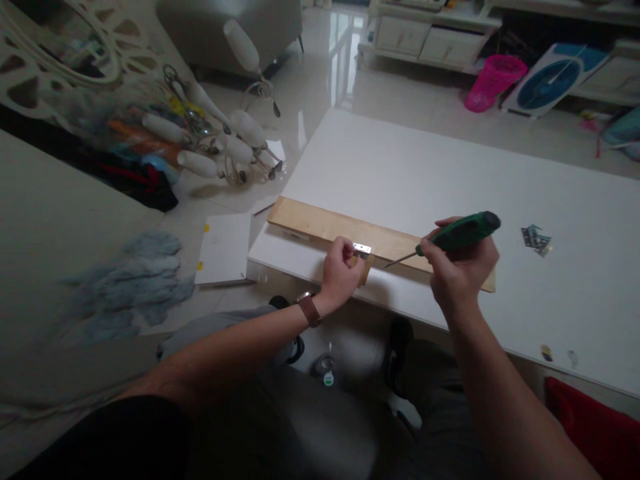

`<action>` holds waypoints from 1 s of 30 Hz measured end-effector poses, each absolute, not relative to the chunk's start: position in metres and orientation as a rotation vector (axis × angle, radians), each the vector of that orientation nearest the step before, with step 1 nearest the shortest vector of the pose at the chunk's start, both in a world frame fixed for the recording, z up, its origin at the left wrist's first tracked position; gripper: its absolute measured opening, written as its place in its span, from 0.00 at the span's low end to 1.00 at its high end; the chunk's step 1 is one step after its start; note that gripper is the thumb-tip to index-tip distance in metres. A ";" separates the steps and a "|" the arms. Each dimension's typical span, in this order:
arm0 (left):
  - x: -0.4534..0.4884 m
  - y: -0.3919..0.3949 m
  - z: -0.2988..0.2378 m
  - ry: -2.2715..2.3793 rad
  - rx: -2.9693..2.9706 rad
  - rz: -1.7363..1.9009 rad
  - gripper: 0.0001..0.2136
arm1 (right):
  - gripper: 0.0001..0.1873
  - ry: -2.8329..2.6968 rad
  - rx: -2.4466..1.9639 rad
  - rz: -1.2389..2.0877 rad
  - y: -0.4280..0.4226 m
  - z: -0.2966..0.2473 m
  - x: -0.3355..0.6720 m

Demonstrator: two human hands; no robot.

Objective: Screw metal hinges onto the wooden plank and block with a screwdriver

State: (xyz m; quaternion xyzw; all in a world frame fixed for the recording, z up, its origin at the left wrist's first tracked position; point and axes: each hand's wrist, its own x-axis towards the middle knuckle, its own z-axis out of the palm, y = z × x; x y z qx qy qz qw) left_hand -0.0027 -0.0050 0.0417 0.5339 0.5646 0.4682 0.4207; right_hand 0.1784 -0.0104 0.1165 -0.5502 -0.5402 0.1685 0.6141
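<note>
A long wooden board (320, 223) lies on a white panel (450, 167). My left hand (341, 272) is closed, pinching a small silver hinge (361, 250) against the board's near edge. My right hand (460, 267) is wrapped round a green-handled screwdriver (460, 231), whose thin shaft points left toward the hinge. The tip stops a little to the right of the hinge.
A few loose metal hinges (535, 239) lie on the panel at the right. A chandelier with white glass shades (220, 143) rests on the floor to the left, beside a white sheet (223, 248). A pink basket (493, 80) and a fan (550, 83) stand far back. A red object (590, 420) sits at lower right.
</note>
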 end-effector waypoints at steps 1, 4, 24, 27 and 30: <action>-0.003 -0.002 0.041 1.476 1.232 1.226 0.13 | 0.14 -1.243 -1.242 0.374 -0.010 0.117 0.178; -0.005 0.006 0.034 1.660 0.977 1.232 0.14 | 0.14 -1.243 -1.183 0.332 -0.009 0.116 0.177; 0.001 0.003 0.033 1.465 0.700 1.094 0.04 | 0.17 -1.263 -1.102 0.463 -0.007 0.102 0.154; 0.001 0.002 0.030 1.442 0.707 1.093 0.04 | 0.17 -1.271 -1.082 0.471 -0.007 0.102 0.152; 0.002 0.002 0.028 1.444 0.707 1.090 0.03 | 0.16 -1.270 -1.077 0.498 -0.007 0.103 0.149</action>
